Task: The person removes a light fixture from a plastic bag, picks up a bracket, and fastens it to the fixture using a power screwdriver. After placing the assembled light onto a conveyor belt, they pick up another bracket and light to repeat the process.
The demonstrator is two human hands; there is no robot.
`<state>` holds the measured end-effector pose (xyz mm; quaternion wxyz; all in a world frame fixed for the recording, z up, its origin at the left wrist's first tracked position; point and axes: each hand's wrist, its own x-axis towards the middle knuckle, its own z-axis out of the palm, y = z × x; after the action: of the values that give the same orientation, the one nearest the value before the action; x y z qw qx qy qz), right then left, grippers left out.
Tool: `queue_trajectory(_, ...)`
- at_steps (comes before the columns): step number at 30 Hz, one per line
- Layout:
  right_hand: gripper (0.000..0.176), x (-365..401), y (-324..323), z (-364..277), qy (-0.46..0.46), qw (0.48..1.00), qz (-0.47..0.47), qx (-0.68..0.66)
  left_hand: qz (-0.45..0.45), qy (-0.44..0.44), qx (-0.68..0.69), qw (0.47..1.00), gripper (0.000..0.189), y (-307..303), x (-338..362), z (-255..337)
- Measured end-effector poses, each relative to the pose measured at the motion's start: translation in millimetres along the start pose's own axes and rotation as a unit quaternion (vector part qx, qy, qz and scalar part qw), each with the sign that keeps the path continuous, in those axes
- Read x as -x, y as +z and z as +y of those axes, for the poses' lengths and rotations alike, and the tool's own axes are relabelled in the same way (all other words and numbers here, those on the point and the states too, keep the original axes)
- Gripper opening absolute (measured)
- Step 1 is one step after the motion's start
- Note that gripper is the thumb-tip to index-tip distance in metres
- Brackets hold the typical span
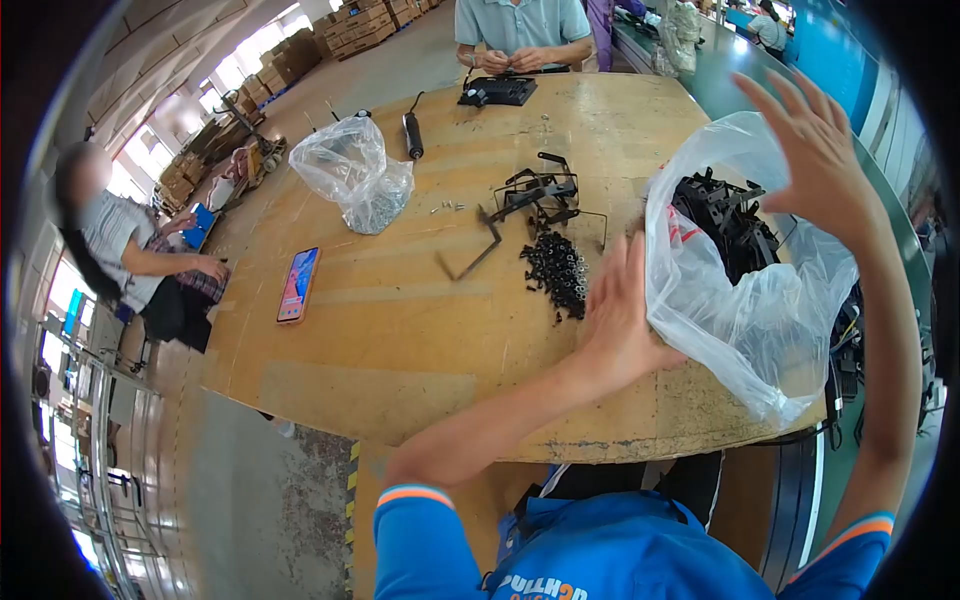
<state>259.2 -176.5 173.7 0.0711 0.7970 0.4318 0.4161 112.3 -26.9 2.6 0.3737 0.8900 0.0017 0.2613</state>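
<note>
A clear plastic bag (745,330) stands with its mouth open on the right of the table, with black plastic parts (730,220) heaped inside. My left hand (622,312) rests against the bag's left side, fingers stretched out and holding nothing. Above the bag's right rim is my right hand (822,165), its fingers spread and nothing in them. Just left of my left hand lies a pile of small black screws and nuts (556,272). Behind that pile sit bent black metal brackets (540,192).
A smaller plastic bag (365,190) of metal hardware, a phone (298,285) and a black electric screwdriver (412,135) lie on the wooden table (400,340). Across it, a person (522,35) works over a black device (498,91). Another person (140,245) sits at left. A green conveyor (735,75) runs along the right.
</note>
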Motion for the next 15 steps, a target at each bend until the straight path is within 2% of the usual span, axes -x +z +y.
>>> queue_trajectory(1,0.09,4,-9,7,0.085,0.984,-0.159,-0.014,-0.001,0.001,0.001,1.0,0.098,10,-11,4)
queue_trajectory(2,0.088,7,-15,14,0.169,0.935,-0.311,-0.027,-0.004,0.009,0.002,1.0,0.098,21,-23,8)
queue_trajectory(4,0.06,59,64,69,0.108,0.98,-0.086,-0.143,-0.008,0.023,0.003,1.0,0.098,50,-48,18)
queue_trajectory(5,0.06,52,55,70,0.109,0.981,-0.085,-0.14,0.054,0.059,-0.007,0.997,0.098,66,-62,24)
queue_trajectory(6,0.044,42,42,70,0.203,0.927,-0.163,-0.269,0.117,0.094,-0.016,0.989,0.098,79,-73,26)
queue_trajectory(7,0.03,35,34,71,0.288,0.842,-0.236,-0.391,0.09,0.088,0.028,0.992,0.098,79,-81,38)
queue_trajectory(8,0.019,34,38,69,0.218,0.862,-0.113,-0.443,0.093,0.071,0.026,0.993,0.096,87,-87,43)
queue_trajectory(9,0.019,32,36,68,0.219,0.862,-0.113,-0.444,0.094,0.054,0.024,0.994,0.094,98,-94,50)
queue_trajectory(10,0.02,22,22,56,0.191,0.846,-0.067,-0.493,0.094,0.057,0.023,0.994,0.094,113,-110,52)
queue_trajectory(11,0.022,14,10,47,0.163,0.827,-0.019,-0.538,0.181,0.08,0.005,0.98,0.087,130,-132,50)
queue_trajectory(12,0.022,11,4,41,0.163,0.828,-0.015,-0.536,0.268,0.102,-0.012,0.958,0.08,138,-150,50)
queue_trajectory(13,0.023,8,-2,34,0.117,0.846,0.031,-0.519,0.27,0.105,-0.013,0.957,0.08,132,-163,55)
queue_trajectory(14,0.024,8,-6,30,0.07,0.859,0.078,-0.501,0.27,0.09,0.004,0.959,0.07,123,-174,62)
queue_trajectory(15,0.024,10,-10,30,0.068,0.858,0.084,-0.502,0.27,0.075,0.018,0.96,0.061,111,-183,67)
